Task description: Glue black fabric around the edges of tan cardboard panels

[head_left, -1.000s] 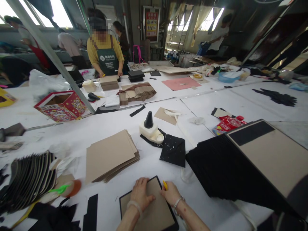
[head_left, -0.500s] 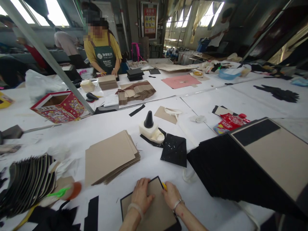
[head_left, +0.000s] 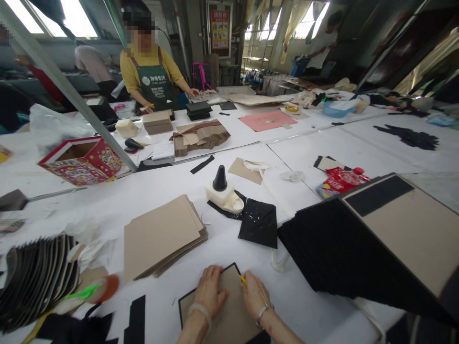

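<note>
Below me lies a brown board with black edging (head_left: 233, 313). My left hand (head_left: 209, 292) presses flat on its upper left part, fingers stretched out and thumb apart. Along the board's right edge, my right hand (head_left: 255, 295) is closed around a small yellow tool (head_left: 243, 279); only its yellow end shows, so its exact kind is hidden. Just beyond the hands are a black square piece with white specks (head_left: 258, 222) and a white plastic bottle with a black cone-shaped cap (head_left: 225, 193).
A stack of brown boards (head_left: 161, 234) lies left of centre. Black-covered panels (head_left: 333, 243) fan out on the right. Curved black strips (head_left: 39, 277) and an orange-rimmed cup (head_left: 107, 288) occupy the left. Across the table a co-worker in a green apron (head_left: 158, 86) stands behind stacked pieces.
My right hand has shifted slightly toward me along the board's edge, still holding the yellow tool. My left hand stays put. The co-worker's arm has reached out sideways. The view has shifted slightly.
</note>
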The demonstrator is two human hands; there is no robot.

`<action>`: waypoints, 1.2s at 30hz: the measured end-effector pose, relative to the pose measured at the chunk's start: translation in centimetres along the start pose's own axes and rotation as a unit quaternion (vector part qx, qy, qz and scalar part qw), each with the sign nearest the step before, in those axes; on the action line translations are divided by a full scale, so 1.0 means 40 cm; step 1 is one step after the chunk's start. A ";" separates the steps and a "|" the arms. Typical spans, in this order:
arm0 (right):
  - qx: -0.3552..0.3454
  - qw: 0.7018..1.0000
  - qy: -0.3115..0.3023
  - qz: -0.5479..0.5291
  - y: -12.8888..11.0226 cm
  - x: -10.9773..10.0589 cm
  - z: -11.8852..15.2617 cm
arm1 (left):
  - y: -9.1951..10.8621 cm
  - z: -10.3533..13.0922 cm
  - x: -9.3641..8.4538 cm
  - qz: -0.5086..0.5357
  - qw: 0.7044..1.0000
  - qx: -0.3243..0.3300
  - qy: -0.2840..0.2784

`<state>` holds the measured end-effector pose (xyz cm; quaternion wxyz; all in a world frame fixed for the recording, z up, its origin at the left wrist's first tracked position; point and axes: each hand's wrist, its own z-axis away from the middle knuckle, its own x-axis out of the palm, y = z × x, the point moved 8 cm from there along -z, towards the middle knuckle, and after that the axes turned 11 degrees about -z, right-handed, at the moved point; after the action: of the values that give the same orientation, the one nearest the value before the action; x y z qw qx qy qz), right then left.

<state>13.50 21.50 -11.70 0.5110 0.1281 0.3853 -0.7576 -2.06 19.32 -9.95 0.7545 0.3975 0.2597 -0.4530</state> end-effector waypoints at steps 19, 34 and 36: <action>-0.003 1.000 0.000 0.020 -0.020 -0.007 0.004 | -0.001 -0.006 0.013 -0.006 1.000 -0.001 -0.006; -0.032 0.998 -0.012 0.056 -0.019 0.009 -0.025 | 0.035 0.127 0.088 -0.061 0.998 0.012 0.000; -0.039 0.997 -0.016 0.066 -0.023 0.009 -0.029 | 0.028 0.163 0.142 -0.043 0.998 0.007 -0.033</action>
<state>12.33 22.27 -12.28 0.5709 0.1213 0.3966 -0.7086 1.74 11.48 -10.25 0.7398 0.3757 0.2484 -0.4998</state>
